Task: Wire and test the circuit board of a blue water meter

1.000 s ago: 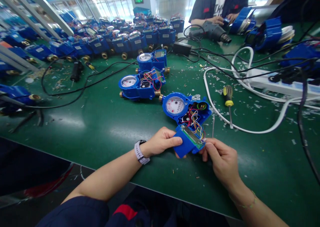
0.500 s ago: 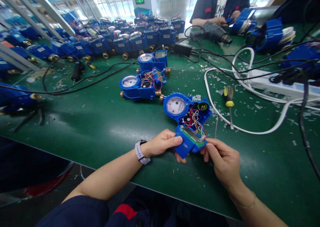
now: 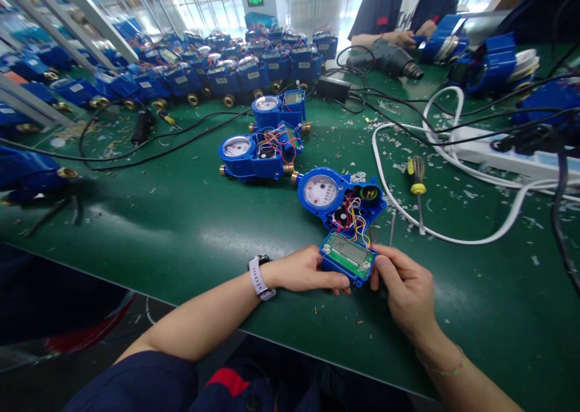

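Between my two hands is a blue display housing [image 3: 333,267] with a green circuit board and a grey LCD screen [image 3: 350,249] facing up. My left hand [image 3: 308,271] grips its lower left side, thumb along the front edge. At its right end, my right hand [image 3: 405,285] pinches the corner with thumb and fingers. Red, yellow and white wires [image 3: 357,218] run from the housing into an opened blue water meter [image 3: 319,193] just beyond it. The meter lies on the green table, its round dial facing up and a black round part inside.
Two more blue meters [image 3: 238,148] stand farther back, one with wires exposed. A yellow-black screwdriver [image 3: 416,176], a white cable [image 3: 475,241] and a power strip [image 3: 498,155] lie to the right. Many meters [image 3: 224,78] line the back. Across the table, a co-worker's hands [image 3: 408,38] are near a heat gun [image 3: 392,60].
The display housing has tilted so its screen and board now face up toward me. My left thumb has shifted right along its front edge.
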`<state>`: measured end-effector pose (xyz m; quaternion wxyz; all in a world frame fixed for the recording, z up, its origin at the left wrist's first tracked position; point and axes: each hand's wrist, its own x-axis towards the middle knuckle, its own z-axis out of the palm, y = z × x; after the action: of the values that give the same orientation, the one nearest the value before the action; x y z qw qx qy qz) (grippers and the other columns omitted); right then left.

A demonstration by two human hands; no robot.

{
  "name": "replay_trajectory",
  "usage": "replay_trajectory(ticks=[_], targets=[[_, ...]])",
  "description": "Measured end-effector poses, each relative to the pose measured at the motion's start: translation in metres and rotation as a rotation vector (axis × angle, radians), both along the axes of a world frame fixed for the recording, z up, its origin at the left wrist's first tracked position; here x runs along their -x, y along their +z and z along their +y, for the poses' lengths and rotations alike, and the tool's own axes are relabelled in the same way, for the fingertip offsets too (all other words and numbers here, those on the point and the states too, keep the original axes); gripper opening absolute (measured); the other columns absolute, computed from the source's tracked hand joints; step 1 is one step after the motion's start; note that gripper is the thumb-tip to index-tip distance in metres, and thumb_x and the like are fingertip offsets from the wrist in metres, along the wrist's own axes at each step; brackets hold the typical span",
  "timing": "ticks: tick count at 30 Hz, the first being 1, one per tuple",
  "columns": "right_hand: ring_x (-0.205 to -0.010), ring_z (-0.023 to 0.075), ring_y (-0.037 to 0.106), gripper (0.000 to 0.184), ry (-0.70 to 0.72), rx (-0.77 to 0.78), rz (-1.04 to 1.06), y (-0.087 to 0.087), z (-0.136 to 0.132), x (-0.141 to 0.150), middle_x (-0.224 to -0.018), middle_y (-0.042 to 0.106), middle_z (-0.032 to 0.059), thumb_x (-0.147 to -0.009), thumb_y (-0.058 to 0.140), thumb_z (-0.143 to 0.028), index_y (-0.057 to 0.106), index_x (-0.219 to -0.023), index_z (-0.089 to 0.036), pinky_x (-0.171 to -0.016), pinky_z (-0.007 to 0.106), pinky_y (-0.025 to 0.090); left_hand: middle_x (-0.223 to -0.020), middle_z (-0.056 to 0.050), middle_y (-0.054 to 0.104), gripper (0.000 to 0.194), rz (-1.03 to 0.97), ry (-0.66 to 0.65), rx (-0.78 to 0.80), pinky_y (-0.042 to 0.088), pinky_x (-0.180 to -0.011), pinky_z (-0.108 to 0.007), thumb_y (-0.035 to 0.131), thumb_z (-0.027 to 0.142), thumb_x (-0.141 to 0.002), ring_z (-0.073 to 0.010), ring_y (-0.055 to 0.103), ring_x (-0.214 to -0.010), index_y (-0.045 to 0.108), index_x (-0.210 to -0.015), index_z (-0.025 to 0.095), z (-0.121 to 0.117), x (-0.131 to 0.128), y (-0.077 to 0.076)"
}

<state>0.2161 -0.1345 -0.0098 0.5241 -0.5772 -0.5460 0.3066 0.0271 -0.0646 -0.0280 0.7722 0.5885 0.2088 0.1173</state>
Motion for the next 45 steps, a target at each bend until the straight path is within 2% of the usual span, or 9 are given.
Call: replay_trajectory(ticks=[20,30,35,40,45], targets=[[-0.039,0.0139,0.054,0.021,-0.01,0.042,0.015,-0.005,0.0,-0.001,-0.046,0.055,-0.0032,-0.088,0.059,-0.033,0.07,-0.09,-0.015,-0.041,0.025,0.047,-0.087,-0.006,0.067,0.042,0.029,-0.001,-0.055,0.054,-0.075,-0.028,0.068,0.051,-0.081,-0.013,0.061,-0.077,0.064,-0.094,0.012,0.0,0.001,0.001],[-0.039,0.0141,0.053,0.022,-0.015,0.043,-0.018,-0.002,0.0,-0.001,-0.045,0.055,-0.0033,-0.088,0.059,-0.035,0.07,-0.088,-0.016,-0.041,0.026,0.047,-0.086,-0.005,0.069,0.032,0.051,-0.011,-0.121,0.053,-0.077,-0.028,0.068,0.042,-0.084,-0.0134,0.061,-0.077,0.066,-0.096,0.012,0.001,0.003,0.0],[-0.039,0.0132,0.053,0.021,-0.008,0.029,-0.008,-0.004,-0.001,-0.001,-0.045,0.055,-0.0041,-0.088,0.059,-0.033,0.069,-0.09,-0.015,-0.042,0.024,0.045,-0.094,-0.005,0.07,0.029,0.036,-0.013,-0.192,0.052,-0.082,-0.029,0.066,0.035,-0.085,-0.0154,0.063,-0.086,0.065,-0.104,0.014,0.002,0.003,0.002],[-0.042,0.0129,0.054,0.02,0.009,0.031,0.011,-0.01,-0.001,-0.004,-0.049,0.056,-0.0042,-0.088,0.061,-0.032,0.069,-0.096,-0.015,-0.043,0.024,0.044,-0.107,-0.007,0.071,0.032,0.035,0.004,-0.231,0.05,-0.094,-0.035,0.066,0.034,-0.085,-0.0186,0.064,-0.097,0.065,-0.11,0.015,0.001,0.002,0.002],[-0.041,0.0137,0.054,0.02,0.004,0.035,0.006,-0.01,-0.001,-0.004,-0.049,0.055,-0.0042,-0.088,0.061,-0.033,0.069,-0.095,-0.016,-0.044,0.025,0.044,-0.107,-0.006,0.071,0.032,0.07,-0.001,-0.26,0.05,-0.096,-0.036,0.066,0.035,-0.086,-0.0191,0.064,-0.098,0.066,-0.11,0.015,0.001,0.002,0.002]])
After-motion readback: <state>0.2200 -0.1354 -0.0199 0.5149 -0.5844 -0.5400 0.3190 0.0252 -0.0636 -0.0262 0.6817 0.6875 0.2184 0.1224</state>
